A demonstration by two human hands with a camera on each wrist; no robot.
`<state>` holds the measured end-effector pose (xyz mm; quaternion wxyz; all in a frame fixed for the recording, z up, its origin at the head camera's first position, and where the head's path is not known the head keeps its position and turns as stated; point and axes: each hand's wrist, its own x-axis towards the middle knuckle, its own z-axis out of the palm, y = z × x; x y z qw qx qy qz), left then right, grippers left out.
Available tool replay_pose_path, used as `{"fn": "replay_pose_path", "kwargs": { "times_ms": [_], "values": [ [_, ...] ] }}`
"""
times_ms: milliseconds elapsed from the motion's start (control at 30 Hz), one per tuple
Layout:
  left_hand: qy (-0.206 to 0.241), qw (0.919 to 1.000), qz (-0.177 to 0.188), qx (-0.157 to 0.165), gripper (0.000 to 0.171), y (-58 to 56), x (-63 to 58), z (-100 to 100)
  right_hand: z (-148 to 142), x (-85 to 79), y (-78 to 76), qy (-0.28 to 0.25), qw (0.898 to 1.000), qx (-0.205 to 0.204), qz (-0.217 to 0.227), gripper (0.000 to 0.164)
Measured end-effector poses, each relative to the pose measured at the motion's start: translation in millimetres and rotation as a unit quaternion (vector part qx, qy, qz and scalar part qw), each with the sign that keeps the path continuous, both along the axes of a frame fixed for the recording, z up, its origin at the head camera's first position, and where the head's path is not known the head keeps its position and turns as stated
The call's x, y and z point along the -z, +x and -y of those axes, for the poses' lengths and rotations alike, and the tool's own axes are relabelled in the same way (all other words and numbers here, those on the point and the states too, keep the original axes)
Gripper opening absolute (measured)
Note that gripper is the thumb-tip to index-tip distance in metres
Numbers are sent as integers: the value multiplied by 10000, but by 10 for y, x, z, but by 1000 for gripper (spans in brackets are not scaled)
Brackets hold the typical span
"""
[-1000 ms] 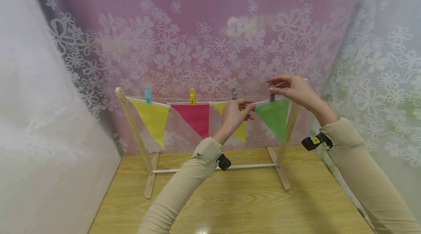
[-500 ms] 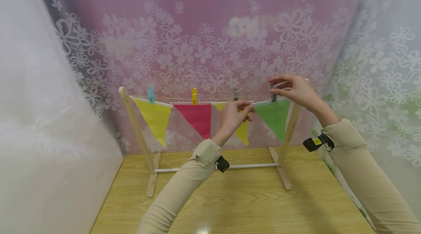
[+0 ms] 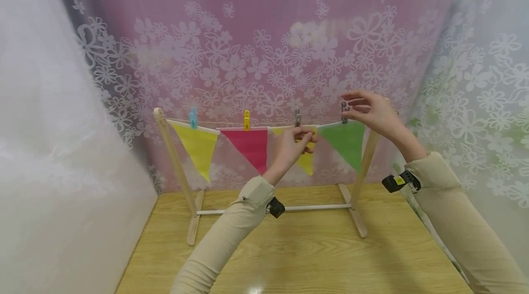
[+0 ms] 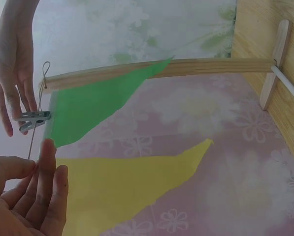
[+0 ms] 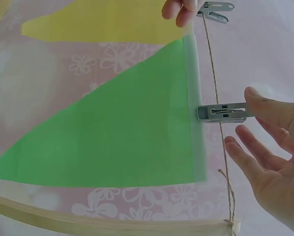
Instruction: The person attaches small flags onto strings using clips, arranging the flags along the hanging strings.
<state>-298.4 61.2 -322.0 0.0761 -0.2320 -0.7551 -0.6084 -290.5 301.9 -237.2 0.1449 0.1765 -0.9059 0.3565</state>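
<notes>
A green triangular flag (image 3: 346,143) hangs from a grey clothespin (image 5: 223,113) that clips its white top edge to the twine (image 5: 216,88). At that clothespin my right hand (image 3: 374,112) has its fingers spread, the thumb by the handle end. My left hand (image 3: 291,144) is in front of the yellow flag (image 4: 122,189) on the right, fingertips near the green flag's corner and apart from it. This yellow flag hangs from another grey clothespin (image 3: 298,117). Further left, a pink flag (image 3: 250,144) has a yellow clothespin (image 3: 246,120), and another yellow flag (image 3: 197,147) a blue one (image 3: 193,118).
The twine runs between two wooden posts (image 3: 175,161) on feet, joined low down by a white rod (image 3: 318,207). The stand is on a wood-grain table (image 3: 314,257). A flowered pink curtain (image 3: 248,18) hangs behind, with pale sheets at both sides.
My right fingers have parted from the clothespin's handles. My left fingertips have drawn a little left, away from the green flag's corner. The view has shifted slightly.
</notes>
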Motion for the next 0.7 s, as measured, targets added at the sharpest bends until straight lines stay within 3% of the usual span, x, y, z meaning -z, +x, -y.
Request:
{"fn": "replay_pose_path", "kwargs": {
  "times_ms": [233, 400, 700],
  "values": [
    [-286, 9994, -75, -161, 20, 27, 33, 122, -38, 31, 92, -41, 9982, -16, -594, 65],
    [-503, 9981, -171, -322, 19, 89, 119, 246, -95, 118, 301, -196, 9939, 250, -1059, 67],
    [-716, 9953, -382, -525, 17, 214, 379, 591, -258, 576, 590, -628, 9730, 321, -2196, 59]
  ]
}}
